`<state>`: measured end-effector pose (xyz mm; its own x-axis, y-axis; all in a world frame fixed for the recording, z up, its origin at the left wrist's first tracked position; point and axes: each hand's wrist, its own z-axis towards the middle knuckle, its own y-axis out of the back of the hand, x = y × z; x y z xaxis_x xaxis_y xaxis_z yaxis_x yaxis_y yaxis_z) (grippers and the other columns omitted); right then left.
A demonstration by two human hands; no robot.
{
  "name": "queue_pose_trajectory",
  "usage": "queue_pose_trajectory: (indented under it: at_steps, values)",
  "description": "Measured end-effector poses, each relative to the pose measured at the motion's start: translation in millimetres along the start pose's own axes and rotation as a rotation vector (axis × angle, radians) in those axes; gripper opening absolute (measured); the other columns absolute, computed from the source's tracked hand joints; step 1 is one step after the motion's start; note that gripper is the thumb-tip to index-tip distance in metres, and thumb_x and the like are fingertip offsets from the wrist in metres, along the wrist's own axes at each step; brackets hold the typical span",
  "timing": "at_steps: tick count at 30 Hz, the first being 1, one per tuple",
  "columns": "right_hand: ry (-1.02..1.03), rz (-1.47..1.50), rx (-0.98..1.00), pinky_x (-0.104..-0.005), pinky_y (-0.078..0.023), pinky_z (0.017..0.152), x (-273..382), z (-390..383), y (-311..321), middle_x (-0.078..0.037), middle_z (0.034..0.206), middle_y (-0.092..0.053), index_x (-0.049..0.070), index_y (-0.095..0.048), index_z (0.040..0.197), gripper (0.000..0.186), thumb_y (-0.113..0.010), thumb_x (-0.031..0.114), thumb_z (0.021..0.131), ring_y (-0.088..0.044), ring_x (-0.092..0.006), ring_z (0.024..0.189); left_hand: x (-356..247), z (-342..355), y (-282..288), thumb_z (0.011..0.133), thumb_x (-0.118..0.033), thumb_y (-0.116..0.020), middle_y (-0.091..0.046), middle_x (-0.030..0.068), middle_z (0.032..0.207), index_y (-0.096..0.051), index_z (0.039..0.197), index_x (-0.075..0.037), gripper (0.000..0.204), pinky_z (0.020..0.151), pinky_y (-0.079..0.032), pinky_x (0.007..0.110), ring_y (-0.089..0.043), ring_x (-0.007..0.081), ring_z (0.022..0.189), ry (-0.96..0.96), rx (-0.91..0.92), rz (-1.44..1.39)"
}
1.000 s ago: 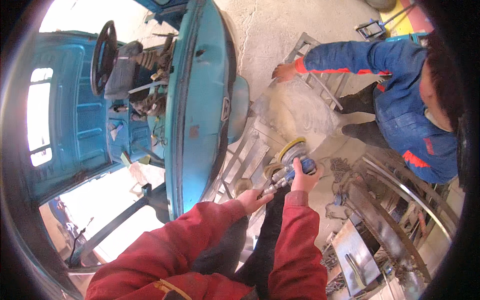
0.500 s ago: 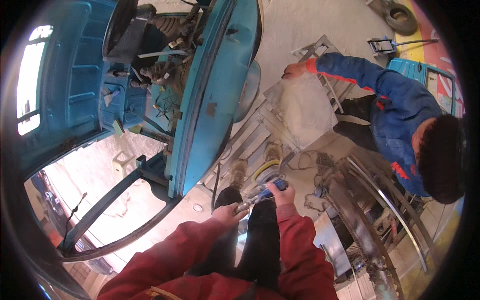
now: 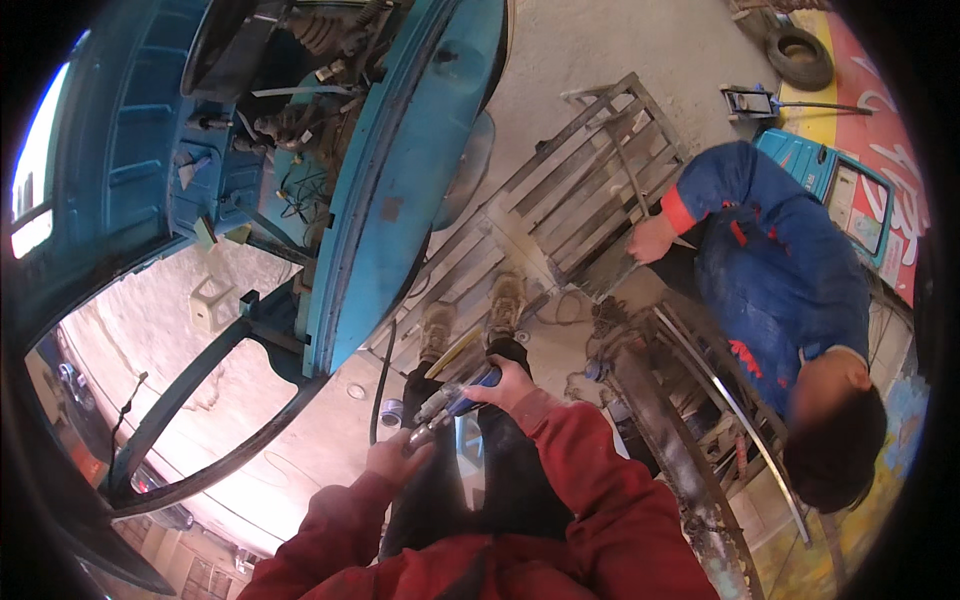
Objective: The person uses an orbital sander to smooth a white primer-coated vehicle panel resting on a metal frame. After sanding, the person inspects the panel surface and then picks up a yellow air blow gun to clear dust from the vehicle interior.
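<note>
My right hand is closed round the blue-and-silver body of a power sander, held low in front of my legs; part of its yellow-rimmed pad shows beyond it. My left hand grips the sander's metal rear fitting, closer to my body. My boots are on or beside a metal slatted frame. The teal vehicle cab body stands at my left.
A co-worker in blue bends at the right, a hand near the frame. Rusty metal parts lie at lower right. A tire, jack and teal door are at upper right; a small stool is left.
I have lowered and turned the sander toward me, still in both hands. The co-worker's hand moved down and right, and the pale panel no longer shows on the frame. My view has shifted.
</note>
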<state>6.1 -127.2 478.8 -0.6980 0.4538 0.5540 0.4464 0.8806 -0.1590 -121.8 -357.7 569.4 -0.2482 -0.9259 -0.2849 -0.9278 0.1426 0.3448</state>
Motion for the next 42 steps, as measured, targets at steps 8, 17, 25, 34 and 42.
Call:
queue_pose_trajectory:
  at_steps: [8, 17, 25, 34, 42]
  values:
    - [0.021, -0.043, 0.078, -0.0318, -0.049, 0.088, 15, -3, 12, -0.014, 0.102, -0.067, -0.005, -0.059, 0.116, 0.069, -0.085, 0.035, 0.066, -0.063, -0.02, 0.094, -22, -22, -2, 0.082, -0.046, -0.07, -0.065, 0.0167, 0.069, -0.065, 0.099, -0.007, 0.043, 0.06, -0.051, 0.044, -0.067, 0.0362, 0.066, 0.026, -0.069, -0.029]
    - [-0.136, -0.03, 0.385, -0.0321, -0.047, 0.09, 33, -12, 34, -0.014, 0.112, -0.066, -0.003, -0.06, 0.121, 0.076, -0.081, 0.049, 0.07, -0.062, -0.0227, 0.101, -30, -47, -1, 0.085, -0.049, -0.065, -0.067, 0.0187, 0.078, -0.06, 0.114, -0.012, 0.047, 0.065, -0.052, 0.049, -0.066, 0.0409, 0.073, -0.025, -0.035, 0.02]
    - [-0.177, 0.24, 0.571, -0.0323, -0.045, 0.094, 3, -35, 8, -0.01, 0.118, -0.064, 0.0, -0.059, 0.125, 0.058, -0.075, 0.035, 0.082, -0.059, -0.0194, 0.107, -14, -77, 21, 0.083, -0.044, -0.069, -0.067, 0.0158, 0.076, -0.061, 0.113, -0.013, 0.044, 0.06, -0.053, 0.045, -0.066, 0.0383, 0.07, -0.219, -0.004, 0.088]
    - [-0.083, 0.376, 0.455, -0.0331, -0.042, 0.101, 17, -83, -25, -0.011, 0.126, -0.061, -0.001, -0.055, 0.13, 0.057, -0.075, 0.011, 0.079, -0.056, -0.0186, 0.115, 20, -74, 46, 0.082, -0.038, -0.07, -0.064, 0.0179, 0.089, -0.062, 0.104, -0.009, 0.038, 0.068, -0.051, 0.045, -0.064, 0.0385, 0.08, -0.366, 0.206, 0.001]
    - [0.141, 0.322, 0.306, -0.0335, -0.042, 0.103, 40, -122, -62, -0.011, 0.128, -0.06, -0.001, -0.054, 0.131, 0.057, -0.075, 0.009, 0.079, -0.057, -0.0178, 0.115, 35, -99, 62, 0.078, -0.044, -0.074, -0.064, 0.0135, 0.068, -0.067, 0.099, -0.012, 0.039, 0.056, -0.053, 0.041, -0.064, 0.0352, 0.06, -0.448, -0.033, -0.098]
